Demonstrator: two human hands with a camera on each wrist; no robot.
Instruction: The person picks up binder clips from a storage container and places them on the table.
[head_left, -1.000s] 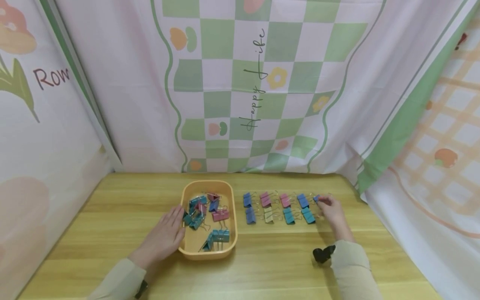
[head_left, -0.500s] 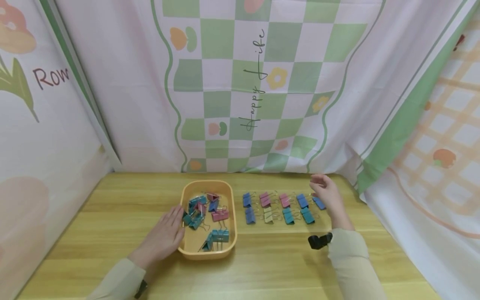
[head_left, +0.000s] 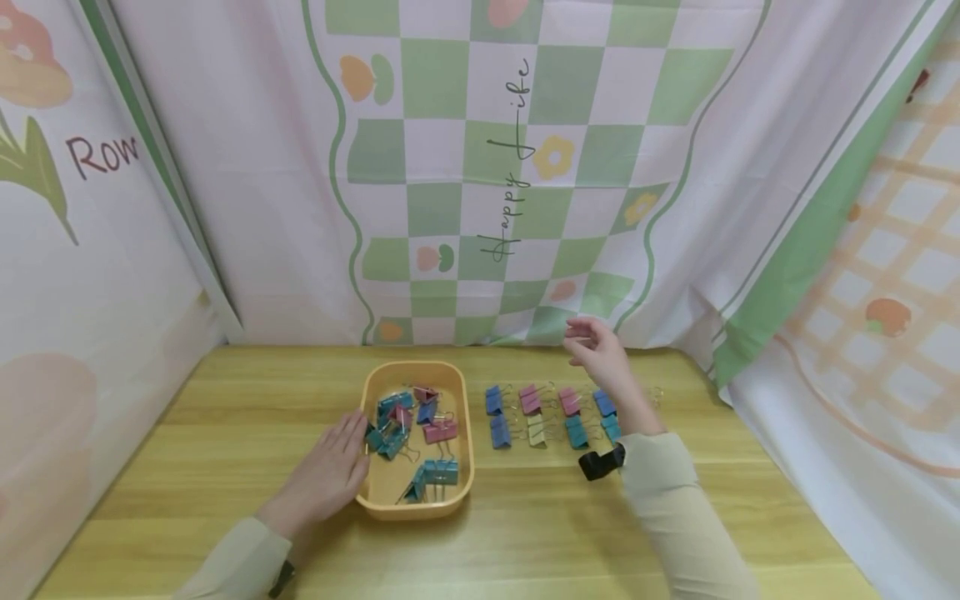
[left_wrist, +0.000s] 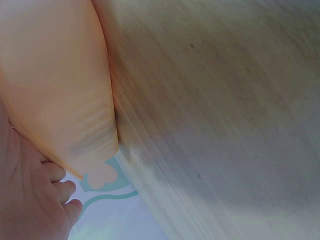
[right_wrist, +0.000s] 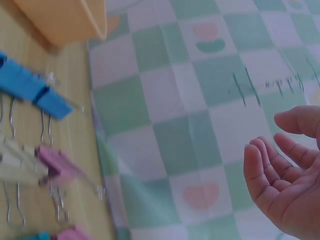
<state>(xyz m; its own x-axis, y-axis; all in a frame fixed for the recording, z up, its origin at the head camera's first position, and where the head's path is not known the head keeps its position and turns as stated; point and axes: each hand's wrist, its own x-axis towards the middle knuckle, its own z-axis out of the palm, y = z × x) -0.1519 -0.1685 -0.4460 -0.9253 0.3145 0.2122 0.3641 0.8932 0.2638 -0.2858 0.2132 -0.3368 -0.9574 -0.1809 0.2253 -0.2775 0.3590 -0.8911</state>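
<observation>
My left hand [head_left: 322, 475] rests against the left rim of a yellow-orange plastic tray [head_left: 414, 510], its fingers fairly straight along the edge. Blue, pink and teal binder clips lie jumbled inside, among them a pink binder clip [head_left: 440, 430]. Right of the tray, more binder clips lie in two rows; a yellow binder clip [head_left: 537, 430] and a teal binder clip [head_left: 577, 432] are in the front row. Above the back row hangs my right hand [head_left: 603, 358], fingers loosely bent, holding nothing. Its forearm hides the right end of the rows. The right wrist view shows its fingers [right_wrist: 255, 165] apart from the thumb.
The wooden table [head_left: 187, 450] ends at a hanging green-and-white checked cloth [head_left: 501, 208]. Printed curtains stand on the left [head_left: 90, 292] and right [head_left: 862, 333]. A black wrist device [head_left: 600, 463] sits at my right cuff.
My right hand let go of a blue binder clip at the right end of the back row, lifted away and moved left. My left hand and the tray stayed put.
</observation>
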